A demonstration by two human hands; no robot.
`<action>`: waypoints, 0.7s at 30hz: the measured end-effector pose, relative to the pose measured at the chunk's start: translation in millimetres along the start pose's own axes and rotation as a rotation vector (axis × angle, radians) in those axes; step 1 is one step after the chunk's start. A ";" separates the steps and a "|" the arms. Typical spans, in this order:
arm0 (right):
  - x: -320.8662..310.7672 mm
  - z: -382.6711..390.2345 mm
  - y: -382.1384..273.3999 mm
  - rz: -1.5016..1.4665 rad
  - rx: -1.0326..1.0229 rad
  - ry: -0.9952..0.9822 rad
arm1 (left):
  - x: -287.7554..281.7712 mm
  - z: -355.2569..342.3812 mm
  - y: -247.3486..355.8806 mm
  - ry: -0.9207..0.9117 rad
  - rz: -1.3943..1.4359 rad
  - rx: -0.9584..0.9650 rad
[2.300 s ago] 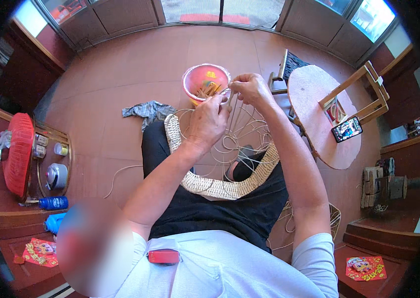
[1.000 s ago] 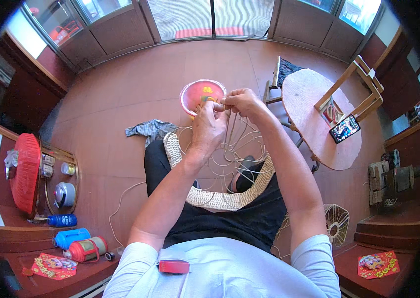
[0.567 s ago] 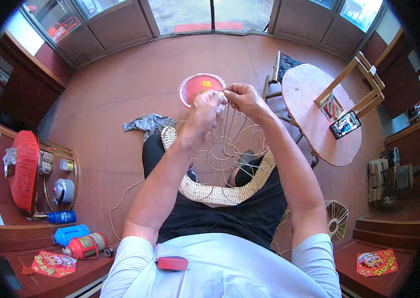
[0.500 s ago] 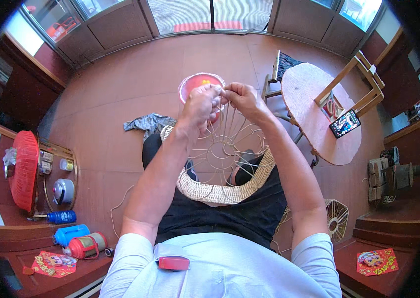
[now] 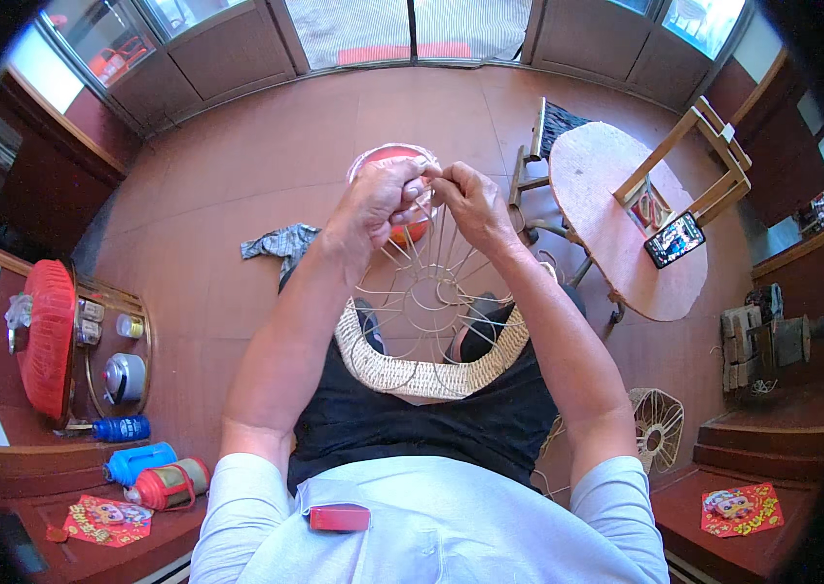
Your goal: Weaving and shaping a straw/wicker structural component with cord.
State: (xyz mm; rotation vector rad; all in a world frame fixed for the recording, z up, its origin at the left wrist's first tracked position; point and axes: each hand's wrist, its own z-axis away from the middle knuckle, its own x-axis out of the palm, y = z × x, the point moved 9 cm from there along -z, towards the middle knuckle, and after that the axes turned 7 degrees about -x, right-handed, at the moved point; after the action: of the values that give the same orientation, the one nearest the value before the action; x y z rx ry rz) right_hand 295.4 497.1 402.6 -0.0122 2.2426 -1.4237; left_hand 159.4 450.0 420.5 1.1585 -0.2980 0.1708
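A round basket lies across my lap, its thin wire spokes spreading from a central ring. A pale woven band (image 5: 421,380) runs round its near side. At the far side, my left hand (image 5: 380,202) is closed, thumb and fingers pinched near the tips of the spokes. My right hand (image 5: 476,204) meets it there, its fingers pinched together too. Whatever is between the fingertips is too small to make out, perhaps a strand or wire end. Below the hands, the far part of the basket is partly hidden by my wrists.
Behind my hands stands a red basin (image 5: 394,152) on the floor. A grey cloth (image 5: 280,241) lies to its left. At right, a round table (image 5: 599,195) bears a phone (image 5: 675,240) and a wooden frame. Flasks (image 5: 170,484) stand at lower left; another wire frame (image 5: 658,430) lies at right.
Both hands stay pinched at the far side and shift slightly. My left hand and forearm have moved a little left, and the basket's left edge now shows less.
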 end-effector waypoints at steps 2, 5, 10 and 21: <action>-2.9 -1.9 6.2 0.039 0.002 0.044 | -18.5 11.4 22.9 0.045 -0.104 0.103; -7.2 -6.7 29.6 0.099 0.046 0.047 | -43.8 58.3 82.5 0.230 -0.212 0.321; -3.6 -11.1 33.4 0.101 0.100 0.016 | -175.9 183.4 183.2 0.438 -0.173 0.488; -0.6 -15.2 30.9 0.164 0.126 0.010 | -537.5 611.6 289.3 1.805 -0.489 0.620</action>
State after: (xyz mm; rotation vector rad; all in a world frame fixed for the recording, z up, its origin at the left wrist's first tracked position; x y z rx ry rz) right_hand 297.3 524.4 381.6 0.2159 2.1040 -1.4748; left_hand -520.0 12.8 727.1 1.2054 1.7038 0.8137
